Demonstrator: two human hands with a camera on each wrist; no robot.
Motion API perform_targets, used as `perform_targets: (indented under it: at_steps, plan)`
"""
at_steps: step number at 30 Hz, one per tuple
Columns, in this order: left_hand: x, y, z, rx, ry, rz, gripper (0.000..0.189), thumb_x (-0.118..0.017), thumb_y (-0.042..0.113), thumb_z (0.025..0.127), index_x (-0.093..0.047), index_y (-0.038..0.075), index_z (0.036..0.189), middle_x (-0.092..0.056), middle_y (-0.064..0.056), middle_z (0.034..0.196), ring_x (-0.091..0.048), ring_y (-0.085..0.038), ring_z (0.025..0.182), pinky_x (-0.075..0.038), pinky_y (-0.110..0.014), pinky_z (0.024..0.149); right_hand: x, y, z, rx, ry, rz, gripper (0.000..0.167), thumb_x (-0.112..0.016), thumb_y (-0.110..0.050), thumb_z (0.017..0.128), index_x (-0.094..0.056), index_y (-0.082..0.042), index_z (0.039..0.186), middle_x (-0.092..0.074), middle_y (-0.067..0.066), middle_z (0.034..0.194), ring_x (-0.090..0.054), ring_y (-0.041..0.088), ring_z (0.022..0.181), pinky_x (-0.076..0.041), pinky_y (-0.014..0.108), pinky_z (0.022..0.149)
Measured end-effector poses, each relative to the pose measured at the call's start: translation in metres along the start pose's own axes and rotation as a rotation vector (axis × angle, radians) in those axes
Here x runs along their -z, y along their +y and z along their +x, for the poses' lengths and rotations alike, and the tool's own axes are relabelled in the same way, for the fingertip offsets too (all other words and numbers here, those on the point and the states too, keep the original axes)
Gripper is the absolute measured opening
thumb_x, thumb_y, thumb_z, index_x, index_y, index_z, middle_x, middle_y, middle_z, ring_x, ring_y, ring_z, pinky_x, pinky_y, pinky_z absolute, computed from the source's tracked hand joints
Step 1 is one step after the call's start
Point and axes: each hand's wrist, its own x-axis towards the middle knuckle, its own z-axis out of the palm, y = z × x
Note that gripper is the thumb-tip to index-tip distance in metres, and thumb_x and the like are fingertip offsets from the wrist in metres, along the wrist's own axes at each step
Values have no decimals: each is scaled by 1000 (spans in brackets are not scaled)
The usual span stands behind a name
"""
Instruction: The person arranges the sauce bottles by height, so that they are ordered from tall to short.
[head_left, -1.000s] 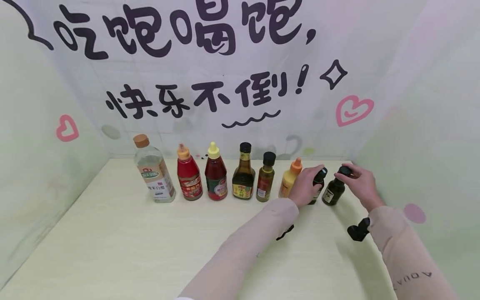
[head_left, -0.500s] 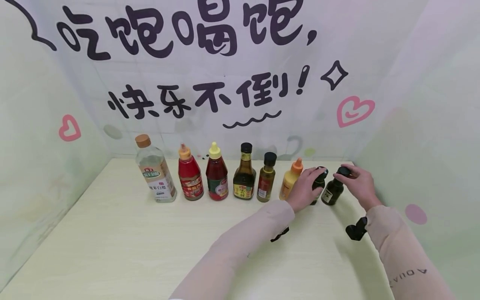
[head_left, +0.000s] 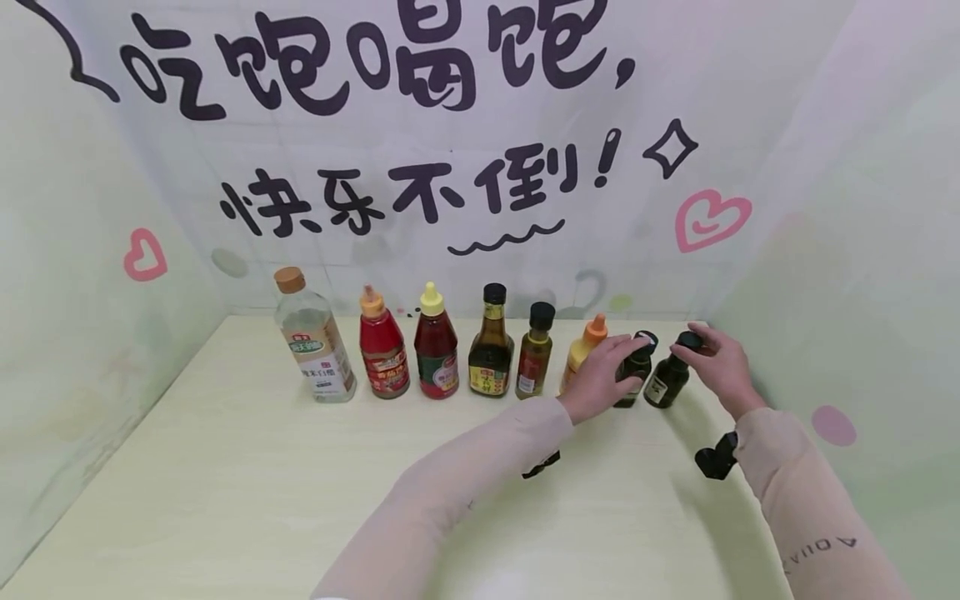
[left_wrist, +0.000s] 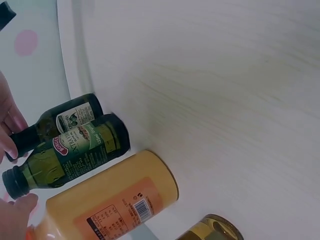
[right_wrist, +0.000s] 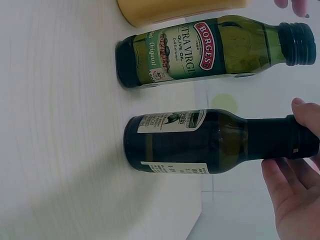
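By its black cap, my right hand [head_left: 722, 371] pinches a small dark glass bottle [head_left: 664, 385] standing upright at the right end of a row. Thumb and fingers sit on opposite sides of that cap in the right wrist view. Just left of it stands a green olive oil bottle [right_wrist: 190, 52] with a black cap. My left hand [head_left: 596, 382] is beside this cap, its fingers loosely spread; the right wrist view shows a gap between fingertips and cap. A yellow squeeze bottle [left_wrist: 120, 200] with an orange tip is partly hidden behind the left hand in the head view.
Leftward along the row stand a small oil bottle [head_left: 533, 354], a soy-sauce-like bottle [head_left: 491, 354], two red sauce bottles, one of them yellow-tipped [head_left: 437, 358], and a clear vinegar bottle [head_left: 315, 350]. Behind the pale table [head_left: 262, 483] hangs a printed cloth [head_left: 420, 242]; side walls flank it.
My left hand has eased slightly left off the olive oil bottle's cap, its forearm shifting left too. The right hand keeps its pinch on the dark bottle, which stays nearly in place.
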Motion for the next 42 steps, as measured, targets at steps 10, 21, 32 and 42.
perform_targets:
  at_steps: [10,21,32,42]
  plan:
    - [21,-3,-20,-53,-94,13,58,-61,23,84,-36,21,136,-35,-1,137,-30,-9,125,-32,-21,96,6,-1,-5,23,-44,11,75,-56,-32,86,-14,-2,141,-23,27,139,-29,47,119,-32,57,88]
    - [59,-19,-46,-98,-95,-15,58,-65,17,81,-41,13,133,-43,-2,130,-44,-14,113,-40,-19,87,9,-5,-17,89,-4,16,71,-53,-29,88,-14,0,140,-20,26,140,-28,45,120,-29,54,93]
    - [98,-38,-83,-35,-90,9,56,-64,22,82,-41,16,132,-43,-1,132,-40,-13,118,-36,-27,94,6,-7,-30,139,15,-21,67,-51,-29,89,-17,-2,140,-20,22,141,-25,44,122,-25,53,96]
    - [139,-64,-118,19,38,61,55,-66,23,80,-45,17,130,-46,-1,129,-46,-16,112,-42,-32,88,1,-7,-41,230,48,-190,62,-53,-26,89,-25,-2,138,-29,28,135,-29,49,117,-27,59,89]
